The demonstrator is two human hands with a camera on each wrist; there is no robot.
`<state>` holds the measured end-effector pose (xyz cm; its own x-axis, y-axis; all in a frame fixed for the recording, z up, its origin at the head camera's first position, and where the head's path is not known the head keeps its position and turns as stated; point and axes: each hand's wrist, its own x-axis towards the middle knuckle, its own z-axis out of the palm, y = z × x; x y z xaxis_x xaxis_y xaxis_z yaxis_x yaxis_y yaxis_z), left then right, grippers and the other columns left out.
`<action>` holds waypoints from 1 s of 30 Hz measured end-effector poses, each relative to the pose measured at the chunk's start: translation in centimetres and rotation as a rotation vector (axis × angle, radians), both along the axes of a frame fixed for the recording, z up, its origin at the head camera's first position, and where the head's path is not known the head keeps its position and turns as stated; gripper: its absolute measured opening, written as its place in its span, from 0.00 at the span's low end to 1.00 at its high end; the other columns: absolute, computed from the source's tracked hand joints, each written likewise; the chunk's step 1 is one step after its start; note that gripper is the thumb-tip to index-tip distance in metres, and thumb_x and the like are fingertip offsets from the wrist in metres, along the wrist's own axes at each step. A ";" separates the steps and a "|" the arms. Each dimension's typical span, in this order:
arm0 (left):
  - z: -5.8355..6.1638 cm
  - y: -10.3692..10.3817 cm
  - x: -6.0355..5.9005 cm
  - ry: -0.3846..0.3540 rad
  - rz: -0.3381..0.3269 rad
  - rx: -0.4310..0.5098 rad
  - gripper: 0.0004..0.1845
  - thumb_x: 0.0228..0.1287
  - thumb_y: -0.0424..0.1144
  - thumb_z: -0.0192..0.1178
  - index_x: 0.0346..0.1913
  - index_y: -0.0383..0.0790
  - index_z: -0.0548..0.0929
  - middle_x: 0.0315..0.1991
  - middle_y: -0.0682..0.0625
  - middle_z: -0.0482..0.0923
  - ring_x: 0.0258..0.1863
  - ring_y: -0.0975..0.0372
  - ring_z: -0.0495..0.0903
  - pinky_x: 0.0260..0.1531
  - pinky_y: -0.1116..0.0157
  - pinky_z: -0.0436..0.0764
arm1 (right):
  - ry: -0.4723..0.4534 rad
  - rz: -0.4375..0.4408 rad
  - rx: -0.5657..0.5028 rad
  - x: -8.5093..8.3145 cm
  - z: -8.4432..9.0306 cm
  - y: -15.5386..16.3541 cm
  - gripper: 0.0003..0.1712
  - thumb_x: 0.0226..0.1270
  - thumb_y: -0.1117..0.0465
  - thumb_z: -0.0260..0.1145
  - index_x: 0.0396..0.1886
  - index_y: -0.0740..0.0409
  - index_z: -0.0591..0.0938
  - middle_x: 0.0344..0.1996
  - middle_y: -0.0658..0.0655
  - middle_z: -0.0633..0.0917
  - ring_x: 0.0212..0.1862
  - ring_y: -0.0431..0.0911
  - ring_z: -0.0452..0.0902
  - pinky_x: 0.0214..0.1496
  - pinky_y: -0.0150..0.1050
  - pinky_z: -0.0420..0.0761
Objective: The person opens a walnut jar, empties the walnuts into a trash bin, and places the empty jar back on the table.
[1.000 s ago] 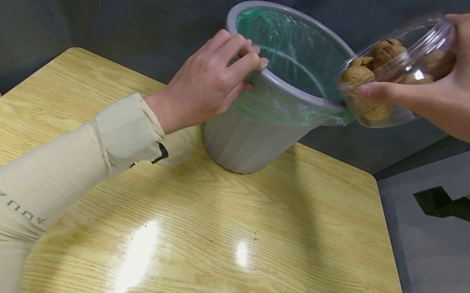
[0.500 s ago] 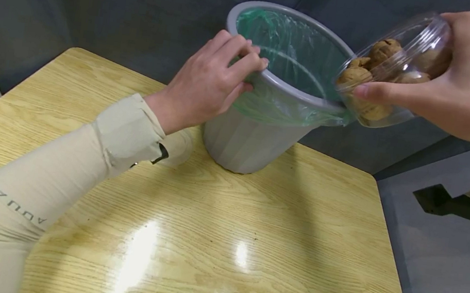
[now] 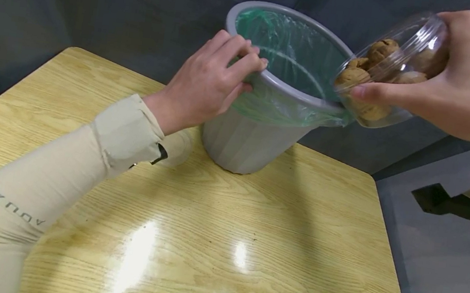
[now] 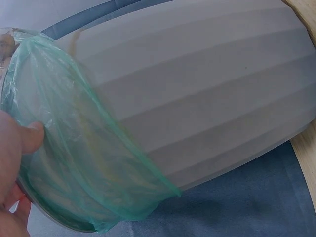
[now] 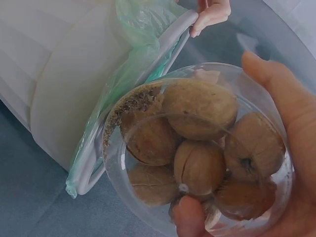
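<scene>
On a glossy wooden table (image 3: 214, 242) against a dark grey backdrop stands a tilted grey bin (image 3: 258, 139) lined with a green bag (image 3: 292, 51); its bottom is out of sight. The left hand (image 3: 207, 84) curls its fingers over the near rim. The right hand (image 3: 467, 82) grips a clear jar (image 3: 391, 70) tipped with its mouth at the far rim, walnuts (image 5: 200, 145) inside.

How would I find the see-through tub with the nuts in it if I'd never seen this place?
Start at the wooden table and find the grey bin with the green bag standing at its far edge. At the bin's right rim, the right hand holds a clear round tub tipped toward the opening. It is the only see-through thing there, and brown walnuts show inside it.
</scene>
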<state>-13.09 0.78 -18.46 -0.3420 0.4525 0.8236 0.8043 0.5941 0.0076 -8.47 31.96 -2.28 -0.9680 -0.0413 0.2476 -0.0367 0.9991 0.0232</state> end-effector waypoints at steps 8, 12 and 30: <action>0.0 -0.1 0.1 -0.006 0.002 0.008 0.15 0.75 0.40 0.60 0.58 0.35 0.80 0.57 0.37 0.79 0.54 0.44 0.74 0.62 0.55 0.76 | 0.020 0.010 0.041 -0.2 0.4 -0.4 0.65 0.41 0.29 0.82 0.71 0.60 0.68 0.43 0.71 0.81 0.43 0.62 0.72 0.34 0.46 0.64; 0.0 -0.1 0.1 -0.003 0.002 0.010 0.15 0.75 0.40 0.60 0.57 0.35 0.81 0.56 0.37 0.79 0.53 0.44 0.74 0.62 0.55 0.76 | 0.022 0.013 0.051 -0.1 0.5 -0.7 0.64 0.39 0.29 0.82 0.70 0.61 0.69 0.41 0.70 0.82 0.43 0.63 0.73 0.33 0.47 0.64; 0.0 -0.3 0.2 0.004 0.006 0.013 0.15 0.75 0.40 0.60 0.57 0.35 0.80 0.56 0.36 0.79 0.54 0.44 0.75 0.62 0.55 0.76 | 0.014 0.000 0.097 -0.9 0.4 -0.7 0.75 0.41 0.26 0.80 0.83 0.52 0.55 0.61 0.77 0.72 0.64 0.72 0.61 0.57 0.74 0.63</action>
<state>-12.92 0.52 -18.47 -0.3410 0.4396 0.8309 0.8008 0.5988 0.0118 -9.39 31.24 -1.90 -0.9645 -0.0655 0.2560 -0.0354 0.9921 0.1203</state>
